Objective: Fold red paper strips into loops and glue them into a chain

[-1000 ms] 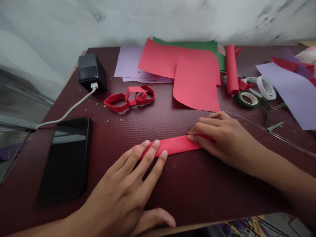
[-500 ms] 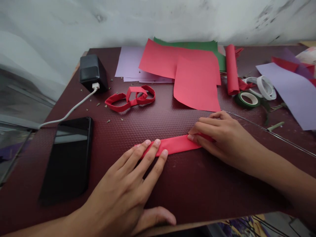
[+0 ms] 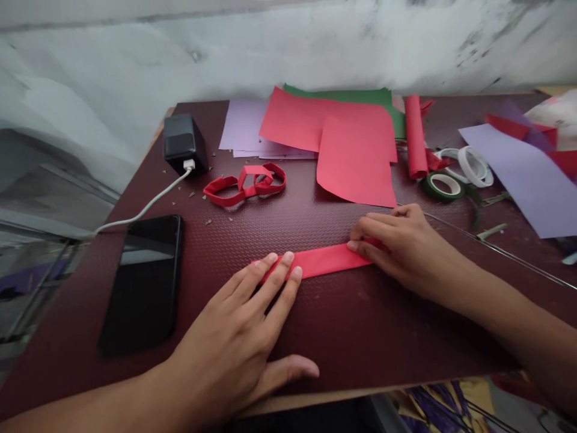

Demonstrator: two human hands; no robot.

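A folded red paper strip point(image 3: 327, 261) lies flat across the dark red table point(image 3: 342, 337). My left hand point(image 3: 252, 325) rests palm down with fingers spread, its fingertips pressing on the strip's left part. At the other end, my right hand point(image 3: 396, 246) pinches the strip between thumb and fingers; the strip's right tip is partly hidden under them. Behind the strip sits a red folded paper loop shape point(image 3: 246, 191). A curved red sheet point(image 3: 356, 159) lies just beyond my right hand.
A black phone point(image 3: 146, 282) and a black charger point(image 3: 183, 141) with a white cable point(image 3: 148, 204) are on the left. Lilac sheets point(image 3: 246, 123), a green sheet point(image 3: 338, 94), a red roll point(image 3: 415, 138), green tape point(image 3: 444, 186) and thin wires point(image 3: 505, 251) lie behind and right.
The view has shifted slightly, so the items on the table appear displaced. Both hands keep nearly the same places on the red strip.
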